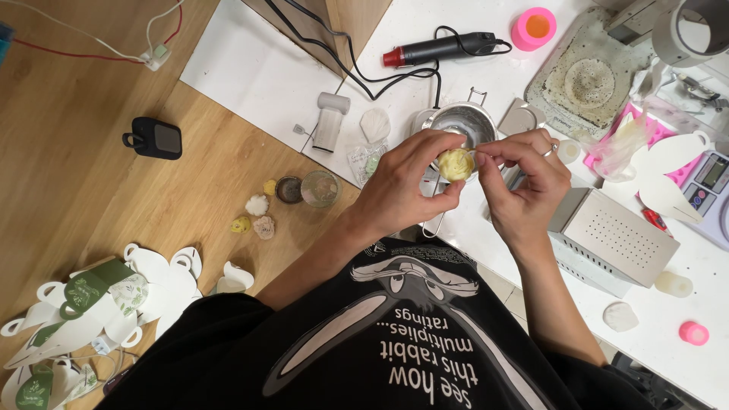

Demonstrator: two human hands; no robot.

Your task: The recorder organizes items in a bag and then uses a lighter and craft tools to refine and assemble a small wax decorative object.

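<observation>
Presently a pale yellow wax flower (456, 164) is pinched in the left hand (406, 182) above the small metal pot (463, 121), while the right hand (524, 178) picks at its edge; petals could be crushed by excess pressure.

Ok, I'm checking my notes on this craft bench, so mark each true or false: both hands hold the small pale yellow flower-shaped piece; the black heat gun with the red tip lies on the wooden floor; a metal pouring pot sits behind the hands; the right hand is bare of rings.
1. Both the left hand and the right hand hold the small pale yellow flower-shaped piece: true.
2. The black heat gun with the red tip lies on the wooden floor: false, it lies on the white table.
3. A metal pouring pot sits behind the hands: true.
4. The right hand is bare of rings: false, one finger wears a ring.
</observation>
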